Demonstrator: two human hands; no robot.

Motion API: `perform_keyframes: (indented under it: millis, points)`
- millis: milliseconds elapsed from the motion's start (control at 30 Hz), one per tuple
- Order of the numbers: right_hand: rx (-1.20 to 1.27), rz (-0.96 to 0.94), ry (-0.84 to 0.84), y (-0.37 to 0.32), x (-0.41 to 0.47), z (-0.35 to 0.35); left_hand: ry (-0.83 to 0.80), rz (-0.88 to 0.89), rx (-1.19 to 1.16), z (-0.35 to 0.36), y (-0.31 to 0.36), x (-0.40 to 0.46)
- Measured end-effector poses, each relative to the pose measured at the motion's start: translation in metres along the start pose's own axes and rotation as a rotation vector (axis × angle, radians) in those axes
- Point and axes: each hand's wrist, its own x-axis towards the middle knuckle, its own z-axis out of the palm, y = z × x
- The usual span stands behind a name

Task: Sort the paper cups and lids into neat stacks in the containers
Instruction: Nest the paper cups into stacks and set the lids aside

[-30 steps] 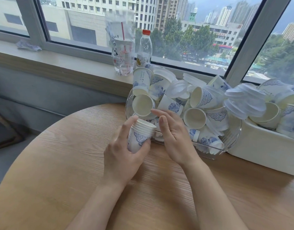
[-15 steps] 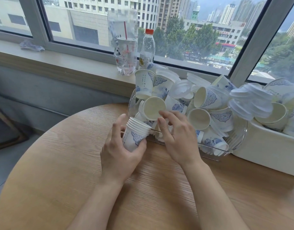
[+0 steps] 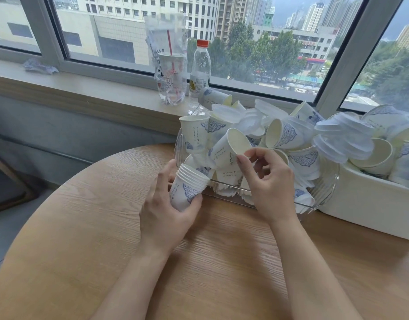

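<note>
My left hand (image 3: 163,215) grips a nested stack of white paper cups with blue patterns (image 3: 187,189), tilted with the rims up and to the right. Just right of it, my right hand (image 3: 268,183) pinches a single paper cup (image 3: 228,150) by its rim, lifted above the clear wire-like basket (image 3: 323,192). That basket holds a jumble of loose cups and translucent plastic lids (image 3: 235,116). A white rectangular container (image 3: 365,204) at the right holds more cups and a leaning stack of lids (image 3: 344,137).
The round wooden table (image 3: 83,250) ends in a curved edge on the left. On the window sill (image 3: 83,88) behind the basket stand a plastic bottle with a red cap (image 3: 200,70) and a bagged drink cup (image 3: 170,72). A crumpled wrapper (image 3: 39,66) lies far left.
My right hand has taken a single cup from the basket and lifted it. My left hand stays on the cup stack, shifted slightly left.
</note>
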Motion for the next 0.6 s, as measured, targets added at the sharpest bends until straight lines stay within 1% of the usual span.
perform_keyframes:
  millis: [100,233,333,467,600]
  points:
    - [0.108,0.041,-0.016,-0.0001,0.0021,-0.0052,-0.019,0.001,-0.005,-0.0002,0.0002,-0.0005]
    - [0.219,0.098,-0.109,0.0012,0.0020,-0.0041,-0.067,0.036,-0.018,-0.0004,0.0024,-0.0023]
    - [0.244,0.131,-0.149,0.0009,0.0010,-0.0011,-0.077,0.063,-0.010,-0.0003,0.0029,-0.0026]
    - [0.256,0.139,-0.132,-0.0010,0.0017,-0.0019,-0.084,0.112,-0.005,0.0000,0.0038,-0.0036]
    - [0.251,0.143,-0.153,-0.0034,0.0009,-0.0006,-0.099,0.147,-0.016,0.0018,0.0036,-0.0047]
